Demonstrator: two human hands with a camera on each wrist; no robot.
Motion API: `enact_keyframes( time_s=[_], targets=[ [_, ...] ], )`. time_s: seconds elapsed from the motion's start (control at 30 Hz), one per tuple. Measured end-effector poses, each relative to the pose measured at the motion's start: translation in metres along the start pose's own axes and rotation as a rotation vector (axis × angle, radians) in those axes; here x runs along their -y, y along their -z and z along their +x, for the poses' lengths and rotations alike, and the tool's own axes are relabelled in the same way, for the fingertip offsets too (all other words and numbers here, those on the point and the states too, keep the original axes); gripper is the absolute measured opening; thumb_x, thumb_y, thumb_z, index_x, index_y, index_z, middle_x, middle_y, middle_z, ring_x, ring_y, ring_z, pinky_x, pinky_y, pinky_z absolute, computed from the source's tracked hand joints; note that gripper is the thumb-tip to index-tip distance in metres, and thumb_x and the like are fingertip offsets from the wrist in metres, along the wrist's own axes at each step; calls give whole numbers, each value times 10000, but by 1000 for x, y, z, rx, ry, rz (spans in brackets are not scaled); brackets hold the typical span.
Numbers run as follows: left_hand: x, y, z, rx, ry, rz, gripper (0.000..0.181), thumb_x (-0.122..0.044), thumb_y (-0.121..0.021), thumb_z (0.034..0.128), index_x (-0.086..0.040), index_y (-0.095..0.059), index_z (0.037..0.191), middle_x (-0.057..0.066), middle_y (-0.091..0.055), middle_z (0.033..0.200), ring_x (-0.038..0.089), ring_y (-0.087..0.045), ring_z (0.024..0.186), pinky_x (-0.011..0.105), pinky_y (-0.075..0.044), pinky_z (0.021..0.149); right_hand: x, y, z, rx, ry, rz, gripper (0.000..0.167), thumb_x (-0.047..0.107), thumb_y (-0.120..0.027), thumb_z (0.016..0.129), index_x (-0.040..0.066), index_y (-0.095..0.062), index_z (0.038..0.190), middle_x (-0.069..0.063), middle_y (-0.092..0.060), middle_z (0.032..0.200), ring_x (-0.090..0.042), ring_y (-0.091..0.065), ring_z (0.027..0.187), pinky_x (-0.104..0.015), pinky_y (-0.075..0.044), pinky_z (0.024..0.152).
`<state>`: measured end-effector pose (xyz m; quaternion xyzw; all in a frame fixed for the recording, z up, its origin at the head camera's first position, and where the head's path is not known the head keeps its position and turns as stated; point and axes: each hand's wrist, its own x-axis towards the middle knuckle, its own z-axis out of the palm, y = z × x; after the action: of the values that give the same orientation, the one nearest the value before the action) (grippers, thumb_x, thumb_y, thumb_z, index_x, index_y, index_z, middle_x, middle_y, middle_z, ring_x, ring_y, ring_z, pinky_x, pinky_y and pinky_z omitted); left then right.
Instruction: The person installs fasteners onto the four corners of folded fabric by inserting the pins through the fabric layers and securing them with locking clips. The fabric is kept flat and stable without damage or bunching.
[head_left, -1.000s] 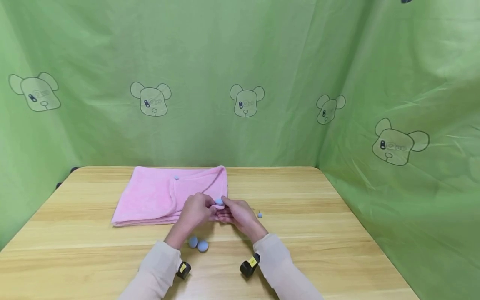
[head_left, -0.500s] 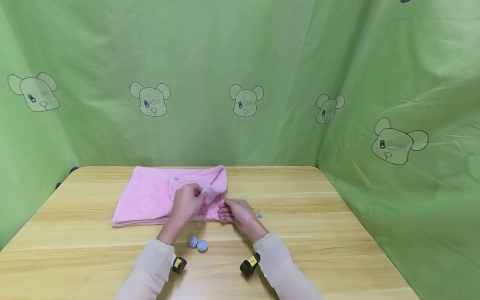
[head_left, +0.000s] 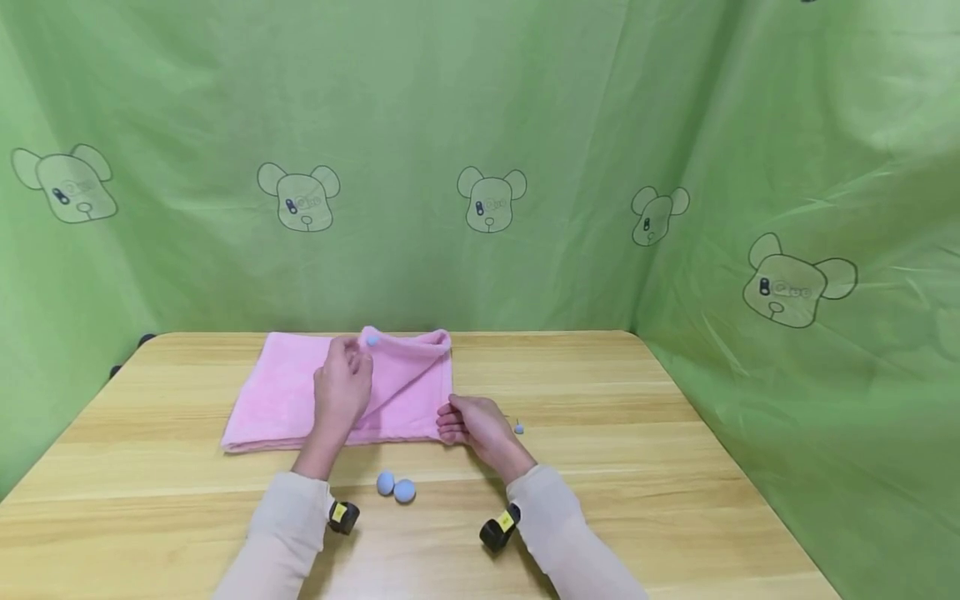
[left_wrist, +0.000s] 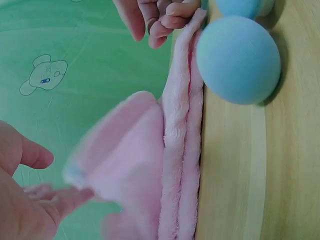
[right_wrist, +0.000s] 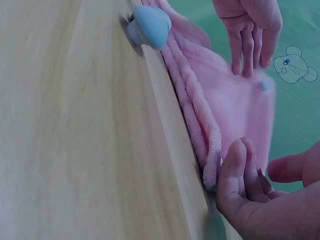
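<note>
Left hand (head_left: 343,385) and right hand (head_left: 483,429), both unclenched, touch the pink cloth (head_left: 405,367) on the table (head_left: 600,467) I watch remotely; blue knobs (head_left: 386,483) sit before it, one's stem (right_wrist: 134,33) showing from right wrist, not head.

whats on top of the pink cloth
A small blue piece shows on the raised flap of the pink cloth. In the head view the left hand covers part of the cloth; what lies there cannot be seen.

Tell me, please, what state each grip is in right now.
Left grip: open, at the pink cloth.
Right grip: open, at the cloth's near corner.
</note>
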<state>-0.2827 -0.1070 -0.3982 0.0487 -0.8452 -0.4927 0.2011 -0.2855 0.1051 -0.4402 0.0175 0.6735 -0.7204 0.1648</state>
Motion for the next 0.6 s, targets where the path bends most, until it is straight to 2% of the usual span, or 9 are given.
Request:
enact_keyframes(
  time_s=[0.07, 0.13, 0.17, 0.23, 0.33, 0.4, 0.43, 0.53, 0.6],
  targets=[
    [0, 1, 1, 20, 27, -9, 524, -187, -546, 1021, -25, -380, 1491, 284, -526, 1451, 479, -575, 1252, 582, -448, 1074, 0, 0, 0, -1, -1, -2, 362, 169, -441, 1080, -154, -592, 1144, -51, -643, 813, -111, -636, 684, -228, -580, 676],
    [0, 1, 1, 47, 49, 3, 601, -196, -534, 1025, -51, -281, 1551, 312, -530, 1424, 460, -648, 1090, 581, -489, 1016, 0, 0, 0, -1, 0, -3, 366, 165, -438, 1080, -161, -588, 1150, -50, -643, 810, -110, -635, 681, -226, -578, 669],
    [0, 1, 1, 59, 55, 13, 623, -202, -531, 1027, -58, -254, 1566, 320, -566, 1363, 424, -672, 960, 569, -519, 957, 0, 0, 0, -1, 0, -2, 369, 163, -434, 1081, -165, -585, 1155, -49, -643, 807, -109, -634, 678, -223, -576, 663],
    [0, 0, 0, 76, 56, 34, 632, -212, -527, 1027, -56, -245, 1571, 338, -601, 1294, 381, -650, 807, 557, -533, 903, 0, 0, 1, 0, -1, 1, 372, 158, -428, 1082, -173, -579, 1162, -47, -642, 799, -106, -632, 673, -219, -572, 653],
    [-2, -3, -3, 99, 42, 66, 605, -213, -529, 1023, -41, -291, 1552, 329, -634, 1221, 326, -609, 728, 539, -538, 861, 0, 0, 1, 5, 1, 4, 372, 148, -418, 1082, -179, -573, 1162, -43, -640, 788, -102, -630, 665, -215, -568, 642],
    [-4, -5, -5, 132, 38, 80, 567, -208, -531, 1020, -36, -344, 1527, 311, -645, 1192, 312, -604, 700, 508, -555, 802, 0, 0, 1, 6, 3, 2, 358, 133, -428, 1074, -182, -576, 1159, -43, -641, 786, -104, -631, 665, -216, -568, 645],
    [-6, -7, -7, 154, 35, 88, 541, -204, -536, 1019, -36, -380, 1509, 295, -657, 1143, 275, -587, 649, 476, -560, 734, 0, 1, 1, 4, 3, 0, 348, 124, -436, 1068, -181, -581, 1154, -44, -642, 784, -104, -631, 663, -216, -568, 645],
    [-12, -14, -13, 251, 26, 105, 453, -200, -562, 1009, -49, -498, 1432, 232, -683, 1082, 187, -514, 532, 384, -506, 584, 2, 1, 0, 3, 7, -20, 316, 96, -463, 1043, -175, -597, 1138, -50, -643, 791, -109, -630, 665, -220, -570, 652],
    [-15, -18, -17, 334, -9, 139, 372, -190, -595, 994, -52, -591, 1339, 210, -697, 1156, 200, -607, 653, 404, -543, 671, 3, 2, -1, 6, 10, -42, 298, 83, -484, 1024, -166, -609, 1130, -54, -649, 801, -110, -630, 669, -226, -572, 656]
  ],
)
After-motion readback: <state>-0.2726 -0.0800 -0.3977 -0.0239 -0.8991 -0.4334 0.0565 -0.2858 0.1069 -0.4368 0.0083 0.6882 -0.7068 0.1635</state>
